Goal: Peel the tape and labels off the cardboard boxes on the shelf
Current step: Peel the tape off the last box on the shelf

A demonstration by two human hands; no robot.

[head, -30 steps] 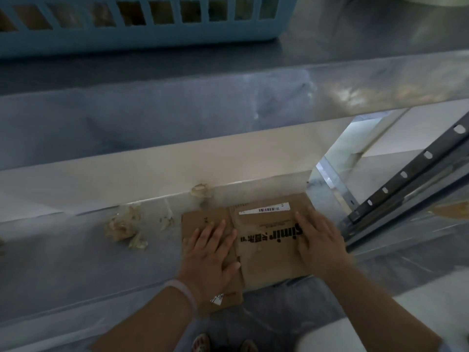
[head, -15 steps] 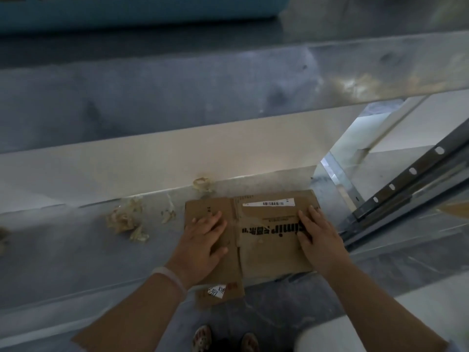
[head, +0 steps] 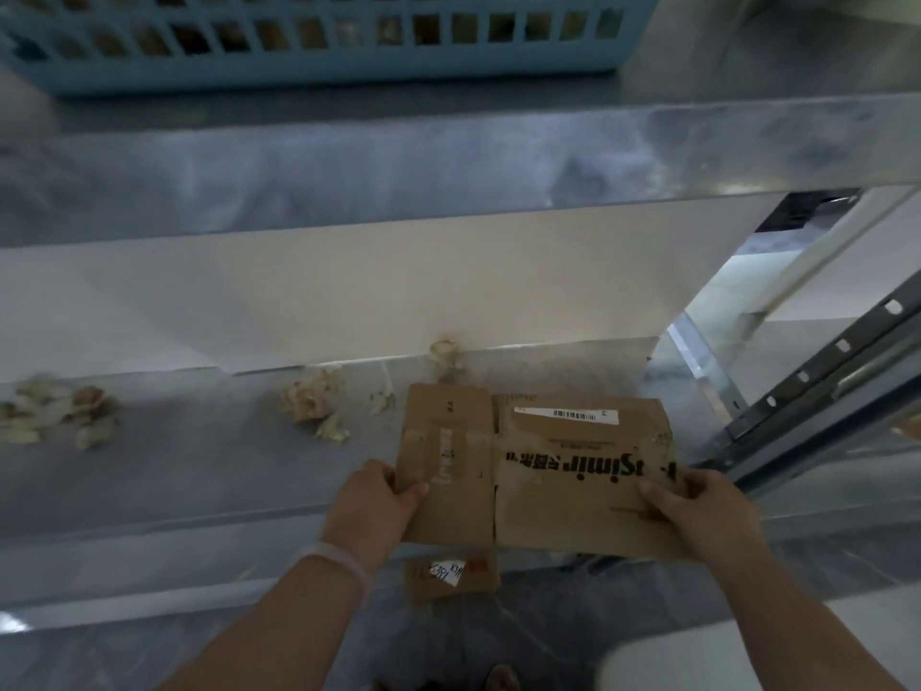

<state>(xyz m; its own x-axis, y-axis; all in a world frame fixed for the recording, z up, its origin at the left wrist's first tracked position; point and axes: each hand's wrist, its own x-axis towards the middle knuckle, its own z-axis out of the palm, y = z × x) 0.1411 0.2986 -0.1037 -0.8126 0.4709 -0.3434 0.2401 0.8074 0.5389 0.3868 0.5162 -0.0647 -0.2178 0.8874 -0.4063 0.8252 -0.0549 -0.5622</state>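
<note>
Centrally, the flattened cardboard box [head: 543,496] carries bold black printing [head: 583,468], upside-down to the camera, of which the letters "simir" can be read; the smaller characters beside it are not legible. A white barcode label [head: 568,415] is stuck along the box's far edge. A pale strip of tape [head: 445,456] with faint print runs across the left flap. Below the box's near edge lies a small cardboard piece [head: 451,576] bearing a white sticker with handwritten digits, too blurred to read reliably.

The left hand [head: 371,508] grips the left edge of the box, thumb on top and fingers curled beneath. The right hand [head: 697,511] clamps the near right corner the same way. A pale wristband [head: 335,558] sits on the left wrist.

The box is over the metal shelf [head: 199,471], its near edge projecting past the front lip; whether its far edge rests on the surface cannot be told. Crumpled tape scraps [head: 311,403] lie on the shelf to the left of the box, apart from it, with more [head: 55,413] at the far left. A blue basket [head: 319,67] stands on the upper shelf [head: 398,157]. A slotted steel upright [head: 822,371] runs along the right side.
</note>
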